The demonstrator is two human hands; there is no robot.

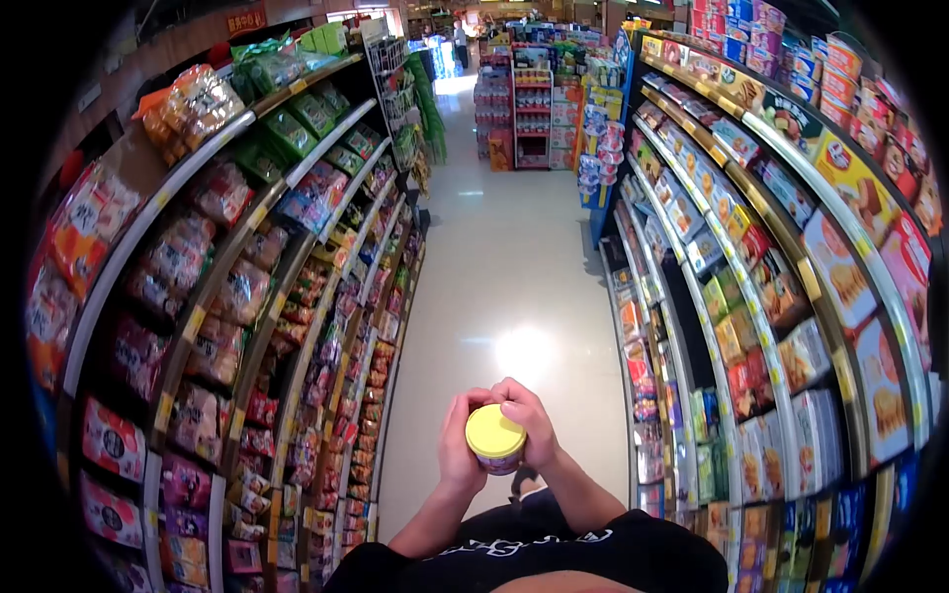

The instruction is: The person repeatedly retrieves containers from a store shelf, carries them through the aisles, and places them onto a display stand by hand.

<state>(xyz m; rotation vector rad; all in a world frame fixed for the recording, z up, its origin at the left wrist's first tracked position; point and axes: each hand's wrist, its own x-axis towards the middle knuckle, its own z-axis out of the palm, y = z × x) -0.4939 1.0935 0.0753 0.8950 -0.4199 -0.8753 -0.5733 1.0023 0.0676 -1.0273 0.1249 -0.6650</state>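
A round tub with a yellow lid (495, 431) is held in front of my body, its lid facing up toward me. Below the lid shows a strip of its purplish printed side; the label is too small to read. My left hand (461, 441) wraps round the tub's left side. Around its right side and far edge curls my right hand (529, 423), with the thumb near the lid's rim. The fingers of both hands come close together at the tub's far side, where the fingertips are partly hidden.
Shelves of bagged snacks (242, 287) line the left of the aisle. On the right stand shelves of boxed biscuits (761, 267), topped by stacked cups (840, 74). The pale floor (494, 257) runs ahead to a display rack (533, 114). A person (461, 44) stands far off.
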